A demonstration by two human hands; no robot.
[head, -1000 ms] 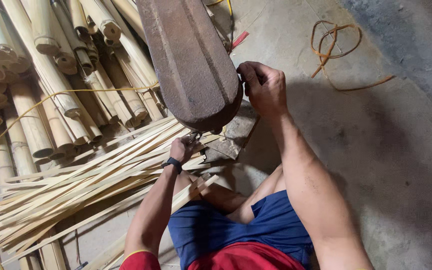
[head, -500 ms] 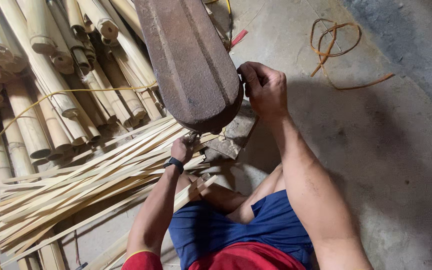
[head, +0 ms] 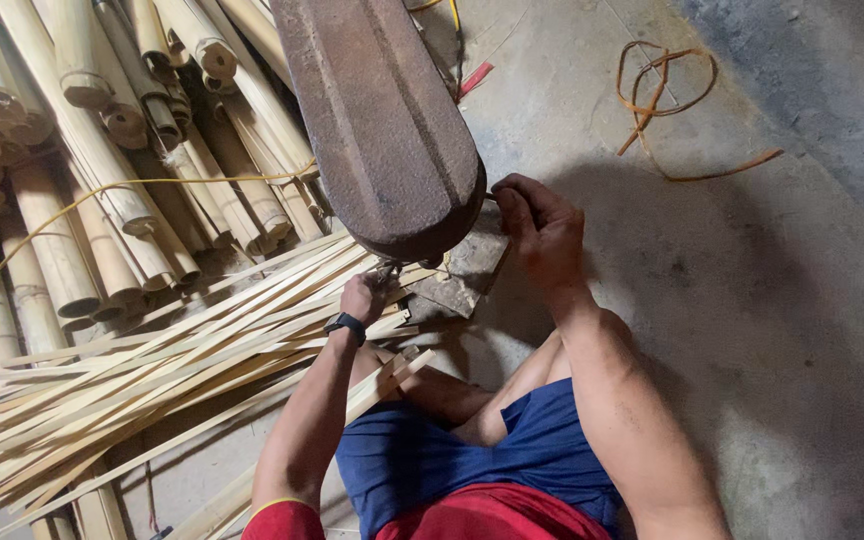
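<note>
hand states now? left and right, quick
Left hand: closed on a bamboo strip under the big blade.
Right hand: closed at the blade's edge; what it grips is hidden.

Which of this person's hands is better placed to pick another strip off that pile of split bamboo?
Probably the left hand. It sits right at the near ends of the split bamboo strips, which fan out to that side. The right hand is on the far side of the rusty metal blade, closed on something at its edge.
</note>
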